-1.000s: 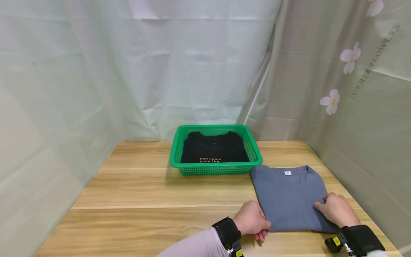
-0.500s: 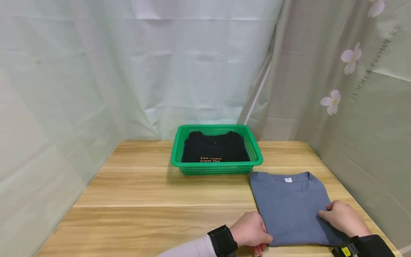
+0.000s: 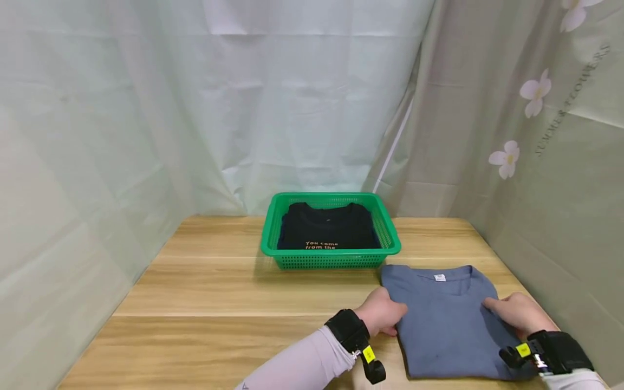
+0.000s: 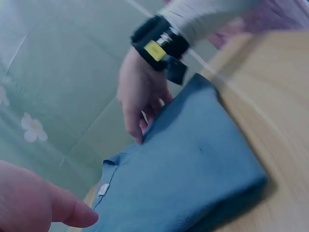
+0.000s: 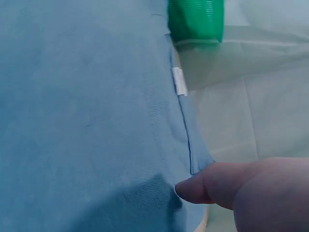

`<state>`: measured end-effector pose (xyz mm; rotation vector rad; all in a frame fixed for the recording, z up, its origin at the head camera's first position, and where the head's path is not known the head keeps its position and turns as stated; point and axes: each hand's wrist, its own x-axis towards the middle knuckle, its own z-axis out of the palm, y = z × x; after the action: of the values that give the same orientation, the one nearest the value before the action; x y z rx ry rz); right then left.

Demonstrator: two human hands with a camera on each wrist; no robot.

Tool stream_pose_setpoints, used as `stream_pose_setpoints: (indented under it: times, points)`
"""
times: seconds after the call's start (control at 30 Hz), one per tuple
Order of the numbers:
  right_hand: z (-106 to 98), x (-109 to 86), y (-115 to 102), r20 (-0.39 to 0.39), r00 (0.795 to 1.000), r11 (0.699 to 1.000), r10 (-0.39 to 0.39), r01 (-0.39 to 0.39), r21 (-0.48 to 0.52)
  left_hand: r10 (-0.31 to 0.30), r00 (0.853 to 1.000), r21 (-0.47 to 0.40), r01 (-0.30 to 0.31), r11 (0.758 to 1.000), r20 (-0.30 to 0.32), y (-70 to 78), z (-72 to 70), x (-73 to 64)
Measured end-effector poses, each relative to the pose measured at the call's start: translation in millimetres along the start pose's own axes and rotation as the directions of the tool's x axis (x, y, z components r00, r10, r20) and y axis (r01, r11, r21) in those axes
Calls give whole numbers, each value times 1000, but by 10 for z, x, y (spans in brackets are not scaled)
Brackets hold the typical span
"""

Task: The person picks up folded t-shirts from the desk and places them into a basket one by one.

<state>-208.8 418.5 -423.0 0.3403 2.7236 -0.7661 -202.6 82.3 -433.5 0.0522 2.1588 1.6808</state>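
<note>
A folded grey-blue T-shirt (image 3: 448,325) lies at the right of the table, its collar with a white label facing away from me. My left hand (image 3: 380,312) holds its left edge, thumb on top and the other fingers mostly hidden at the side. At the opposite edge my right hand (image 3: 520,313) pinches the cloth; in the left wrist view this hand (image 4: 140,92) has its thumb on the fabric and fingers behind the edge. The right wrist view shows the right thumb (image 5: 207,186) on the shirt close to the collar.
A green plastic basket (image 3: 336,252) with a folded black printed T-shirt (image 3: 326,225) in it stands at the back of the wooden table (image 3: 209,292). Pale curtains (image 3: 292,108) hang behind and along both sides; the right one is close to my right hand.
The grey-blue T-shirt has slid toward me. My left hand has then moved up along its left edge, away from the near corner; the right hand has shifted slightly forward along its edge.
</note>
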Motion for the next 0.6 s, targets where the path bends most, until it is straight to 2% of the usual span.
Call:
stream_pose_setpoints:
  times: [0.03,0.1,0.23,0.43,0.53,0.6]
  points:
    - [-2,16,11,2,1000,1000,0,0,2,-29,1000,-71,30,997,10,57,11,-42]
    - [-1,47,31,17,1000,999,-3,2,32,-89,995,-131,93,987,33,110,33,-63]
    - [17,96,82,65,998,994,-17,10,109,-143,988,-145,151,978,58,127,65,-75]
    - [46,107,135,154,988,973,-34,-2,229,-115,993,-193,109,975,-20,104,145,-38]
    - [40,101,151,161,986,955,-33,-17,295,-89,995,-156,81,984,-44,98,171,-37]
    - [29,106,172,149,988,946,-25,-24,322,-78,996,-133,73,988,-36,72,174,-21]
